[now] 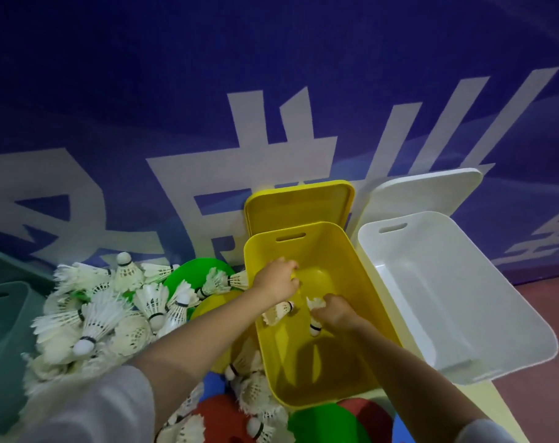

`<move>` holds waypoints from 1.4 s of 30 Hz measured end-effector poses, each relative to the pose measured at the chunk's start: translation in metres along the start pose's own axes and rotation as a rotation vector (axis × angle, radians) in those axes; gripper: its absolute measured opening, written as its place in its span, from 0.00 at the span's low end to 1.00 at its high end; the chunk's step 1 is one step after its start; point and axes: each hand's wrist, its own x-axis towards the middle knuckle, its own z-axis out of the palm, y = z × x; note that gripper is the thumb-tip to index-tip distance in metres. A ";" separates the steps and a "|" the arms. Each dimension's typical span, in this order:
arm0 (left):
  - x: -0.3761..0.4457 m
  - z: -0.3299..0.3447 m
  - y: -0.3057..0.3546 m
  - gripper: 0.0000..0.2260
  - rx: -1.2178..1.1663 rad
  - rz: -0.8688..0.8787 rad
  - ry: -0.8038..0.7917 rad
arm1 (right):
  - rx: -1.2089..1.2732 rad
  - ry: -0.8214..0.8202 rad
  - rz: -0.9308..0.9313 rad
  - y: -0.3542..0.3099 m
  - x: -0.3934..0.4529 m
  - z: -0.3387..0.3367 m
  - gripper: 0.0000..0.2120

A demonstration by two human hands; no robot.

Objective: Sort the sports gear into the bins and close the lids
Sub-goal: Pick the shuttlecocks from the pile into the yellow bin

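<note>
Right now the sorting is at its loading step: both hands reach into the yellow bin (307,372), whose lid (299,203) stands propped open behind it. The left hand (276,279) has its fingers curled round something yellow, hard to identify, with a shuttlecock (276,311) lying just below it. The right hand (334,311) curls round another shuttlecock (315,326), feathers poking out above the fingers. A big heap of shuttlecocks (112,308) and coloured discs (326,423) waits on the floor beside. The white bin (457,302) holds nothing visible. Next, I judge, the hands must let go and return to the heap.
</note>
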 end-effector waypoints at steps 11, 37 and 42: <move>-0.090 -0.048 -0.033 0.11 -0.340 0.131 0.332 | -0.119 0.207 -0.103 -0.024 -0.014 0.002 0.34; -0.395 0.031 -0.157 0.14 -0.270 0.145 0.395 | -0.131 -0.300 -0.668 -0.025 -0.261 0.233 0.09; -0.407 0.049 -0.168 0.10 0.020 0.315 0.380 | -0.182 -0.206 -0.741 -0.011 -0.269 0.239 0.11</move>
